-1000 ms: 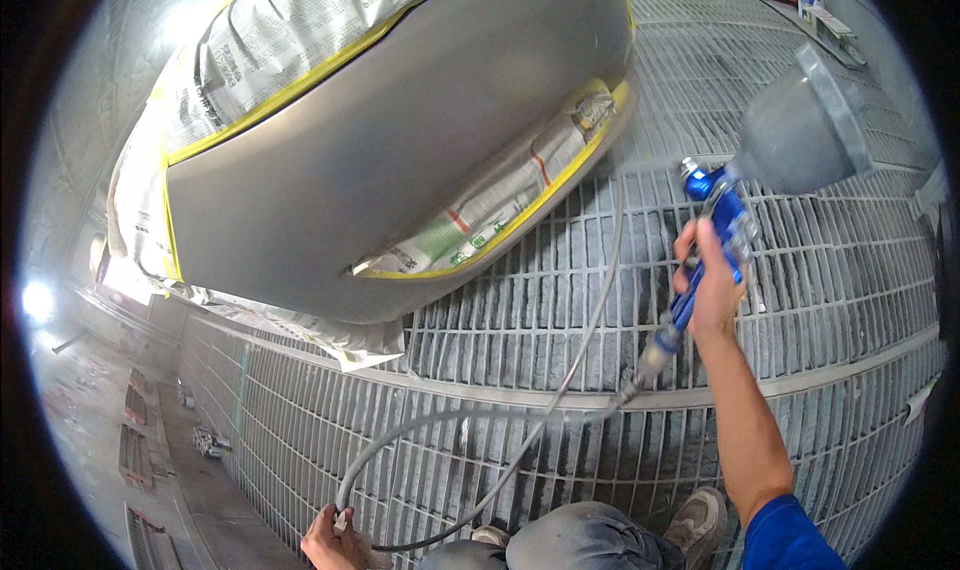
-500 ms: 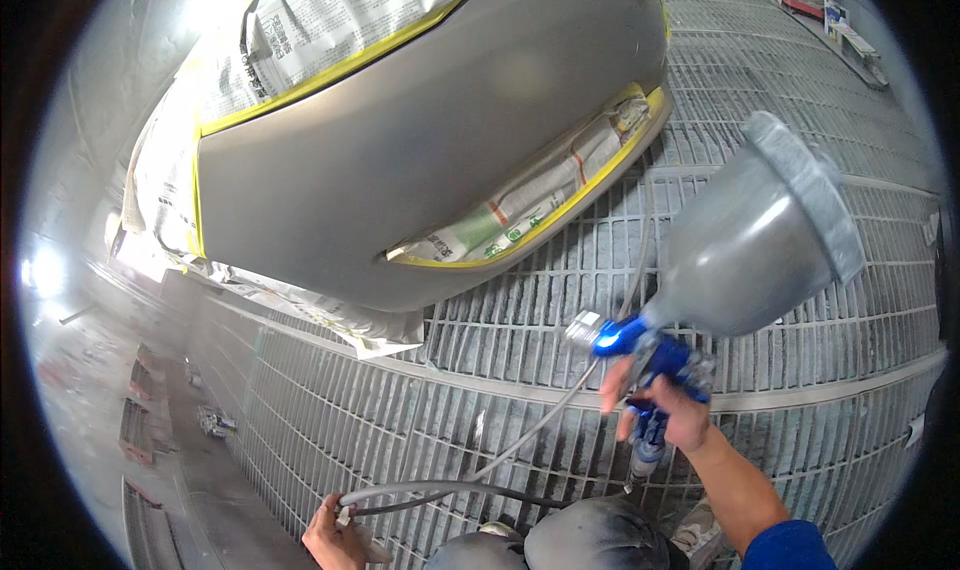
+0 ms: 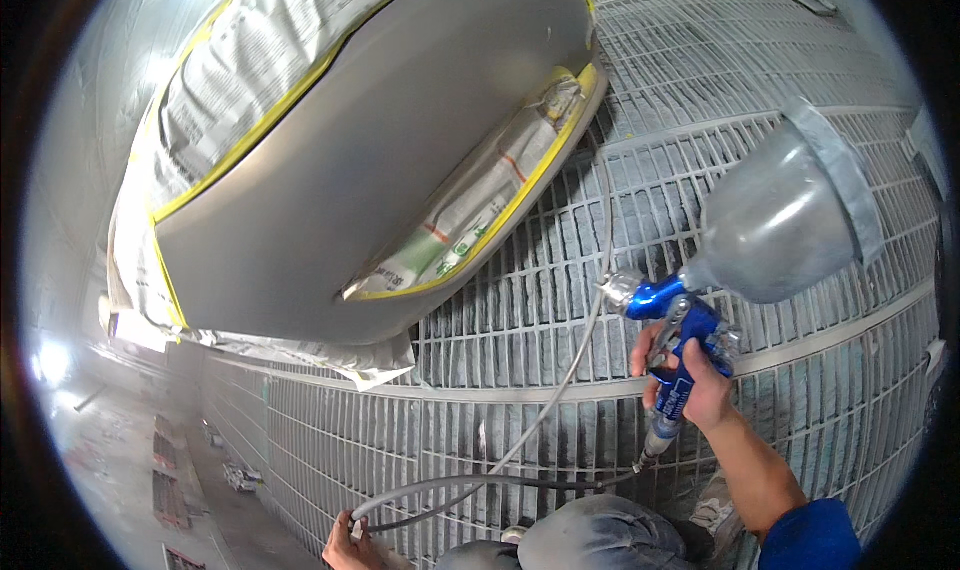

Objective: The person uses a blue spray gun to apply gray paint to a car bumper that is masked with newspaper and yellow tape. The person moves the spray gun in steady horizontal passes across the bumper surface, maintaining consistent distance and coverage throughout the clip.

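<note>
My right hand [image 3: 705, 385] is wrapped round the grip of a blue spray gun [image 3: 668, 298]. A large grey translucent paint cup [image 3: 785, 220] sits on top of the gun, tilted to the right. The nozzle points left toward a grey car bumper [image 3: 370, 160]. From the bottom of the grip an air hose [image 3: 480, 480] loops left to my left hand [image 3: 350, 545], whose fingers are closed on it at the lower edge. Masking paper [image 3: 270, 65] edged with yellow tape covers the panel above the bumper, and more paper fills the bumper's lower opening.
Metal floor grating [image 3: 560, 410] spreads under everything. The hose's thinner length runs across it toward the bumper. A sheet of masking paper [image 3: 385, 363] hangs below the bumper's near corner. My knee [image 3: 600, 535] and shoe [image 3: 715, 510] show at the bottom. A dusty wall with a bright lamp stands at left.
The view has turned, so the bumper now sits further left and more tilted. The spray gun appears slightly further right, and my left hand still holds the hose.
</note>
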`<move>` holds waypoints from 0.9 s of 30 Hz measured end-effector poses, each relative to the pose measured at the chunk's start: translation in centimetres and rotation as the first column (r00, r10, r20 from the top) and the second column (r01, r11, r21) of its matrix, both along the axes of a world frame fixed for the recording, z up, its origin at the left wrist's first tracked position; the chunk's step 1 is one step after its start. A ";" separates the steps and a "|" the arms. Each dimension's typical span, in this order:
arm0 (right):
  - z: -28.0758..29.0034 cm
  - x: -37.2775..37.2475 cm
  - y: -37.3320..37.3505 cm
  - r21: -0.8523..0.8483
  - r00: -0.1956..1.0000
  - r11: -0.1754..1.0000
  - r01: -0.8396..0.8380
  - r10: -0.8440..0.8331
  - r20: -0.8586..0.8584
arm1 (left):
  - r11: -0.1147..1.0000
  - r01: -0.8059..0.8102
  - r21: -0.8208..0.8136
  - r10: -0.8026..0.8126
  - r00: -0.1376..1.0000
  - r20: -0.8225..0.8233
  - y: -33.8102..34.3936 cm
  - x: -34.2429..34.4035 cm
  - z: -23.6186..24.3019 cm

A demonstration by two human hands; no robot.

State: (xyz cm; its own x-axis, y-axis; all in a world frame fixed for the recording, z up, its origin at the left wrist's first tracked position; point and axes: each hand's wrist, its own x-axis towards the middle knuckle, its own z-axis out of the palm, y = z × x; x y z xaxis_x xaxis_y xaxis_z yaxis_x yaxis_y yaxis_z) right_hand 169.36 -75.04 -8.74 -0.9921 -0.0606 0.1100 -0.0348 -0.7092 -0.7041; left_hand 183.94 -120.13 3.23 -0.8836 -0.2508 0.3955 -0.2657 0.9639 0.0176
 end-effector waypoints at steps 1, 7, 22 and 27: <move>0.0 -0.1 -0.1 -0.014 0.999 1.000 0.021 -0.021 0.035 | 1.000 -0.006 -0.011 0.006 1.000 0.003 0.1 -0.1 0.2; -1.4 0.4 1.6 -0.105 1.000 0.994 -0.002 0.001 -0.008 | 0.995 0.021 0.096 -0.015 0.998 -0.064 3.4 -0.9 1.3; -3.5 1.9 4.0 -0.113 0.980 0.993 -0.020 0.042 0.193 | 0.999 0.009 -0.041 -0.003 0.989 0.145 6.0 -3.6 2.6; 0.0 1.0 0.7 -0.138 0.981 0.990 0.023 0.005 0.194 | 0.991 0.086 0.107 -0.092 0.994 0.051 0.8 -4.6 1.5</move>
